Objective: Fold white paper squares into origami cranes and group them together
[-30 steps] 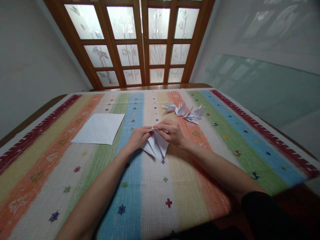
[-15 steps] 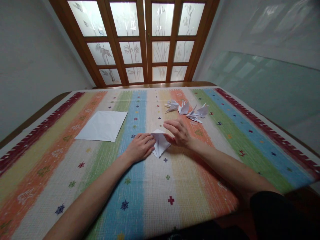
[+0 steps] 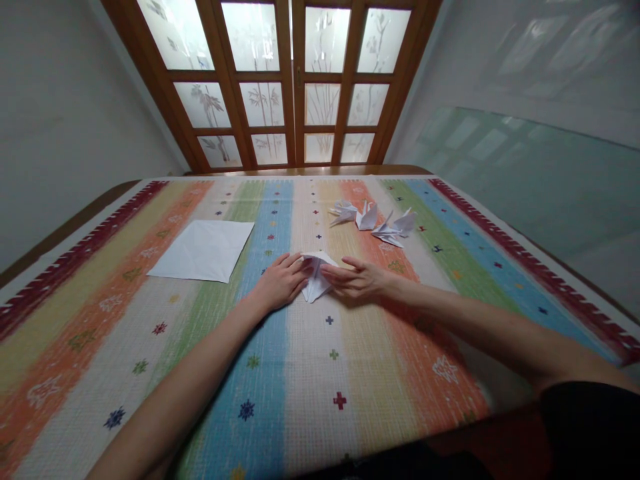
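Observation:
A small folded white paper lies on the striped tablecloth between my two hands, its pointed end toward me and its top edge slightly raised. My left hand holds its left side, fingers together over the edge. From the right, my right hand grips the paper's right side, its fingers bent against the surface. The thumb tips are partly hidden, and fine creases are too small to tell.
A flat white sheet lies at the left. Several folded paper cranes stand beyond my right hand. The striped tablecloth covers the table, with wooden glazed doors behind it.
My right hand has moved lower, and its fingers have come down onto the paper's right side. The paper has shifted slightly away from me, and its upper part now looks more raised.

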A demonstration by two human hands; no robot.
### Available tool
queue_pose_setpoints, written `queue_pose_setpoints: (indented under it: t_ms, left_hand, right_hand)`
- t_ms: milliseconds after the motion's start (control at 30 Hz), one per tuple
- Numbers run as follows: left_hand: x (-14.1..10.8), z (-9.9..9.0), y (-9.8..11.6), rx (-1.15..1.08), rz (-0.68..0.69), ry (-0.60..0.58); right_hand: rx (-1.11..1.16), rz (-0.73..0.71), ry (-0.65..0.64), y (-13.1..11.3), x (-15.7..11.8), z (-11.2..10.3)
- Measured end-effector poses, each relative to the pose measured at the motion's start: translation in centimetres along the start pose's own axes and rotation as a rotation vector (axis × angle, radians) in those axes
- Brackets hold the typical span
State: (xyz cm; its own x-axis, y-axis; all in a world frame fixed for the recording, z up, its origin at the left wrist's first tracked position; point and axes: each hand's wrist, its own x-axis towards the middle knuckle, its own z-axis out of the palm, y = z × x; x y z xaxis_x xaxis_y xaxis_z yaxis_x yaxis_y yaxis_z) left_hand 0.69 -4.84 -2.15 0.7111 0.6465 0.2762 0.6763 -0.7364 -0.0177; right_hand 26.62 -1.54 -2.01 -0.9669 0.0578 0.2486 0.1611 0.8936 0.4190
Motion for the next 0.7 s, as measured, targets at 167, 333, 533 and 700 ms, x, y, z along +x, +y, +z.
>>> queue_pose_setpoints:
  t_ms: [167,333,533,700]
  left_hand:
    - [0.2,0.4,-0.5,-0.025,-0.093,-0.04]
    - [-0.4,0.4,-0.7,-0.139,-0.098,-0.019]
    - [-0.7,0.3,-0.4,-0.238,-0.104,-0.012]
    - [-1.1,0.2,0.1,-0.207,-0.113,-0.094]
  right_hand:
    - [-0.102,-0.032,0.091,-0.8,1.8,0.1]
    - [-0.111,0.052,0.032,-1.4,3.2,-0.3]
    - [-0.018,0.057,0.037,-1.2,3.7,-0.5]
    - [-0.002,0.085,0.016,-1.1,3.5,-0.5]
